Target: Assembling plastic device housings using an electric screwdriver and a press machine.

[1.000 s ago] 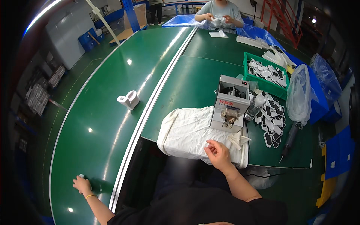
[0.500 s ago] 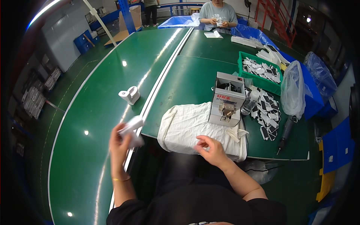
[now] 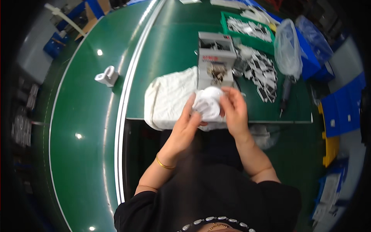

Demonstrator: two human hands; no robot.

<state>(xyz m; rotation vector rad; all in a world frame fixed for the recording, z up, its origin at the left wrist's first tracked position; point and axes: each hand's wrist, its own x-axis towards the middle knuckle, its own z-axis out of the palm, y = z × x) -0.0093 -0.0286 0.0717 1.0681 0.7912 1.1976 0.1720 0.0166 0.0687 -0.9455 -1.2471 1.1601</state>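
Note:
A white rounded plastic part (image 3: 208,107) is held up between my two hands over the cloth, a little blurred. My left hand (image 3: 186,125) grips it from the left, thumb in front and fingers behind. Against its right side are the curled fingers of my right hand (image 3: 235,108). Just beyond my hands is a grey metal machine (image 3: 217,58) with an open top hopper and a small mechanism on its front. Beneath lies a white cloth (image 3: 170,98). A similar white plastic part (image 3: 108,76) stands on the green surface at left.
Right of the machine lies a heap of small black-and-white pieces (image 3: 262,73). Behind it a green crate (image 3: 224,23) holds more. An electric screwdriver (image 3: 286,92) hangs at the right beside a clear plastic bag (image 3: 289,48). A white rail (image 3: 129,81) divides the green tables.
My left hand has brought the white part from the left table to above the cloth. My right hand has closed on it too. The view has tilted downward.

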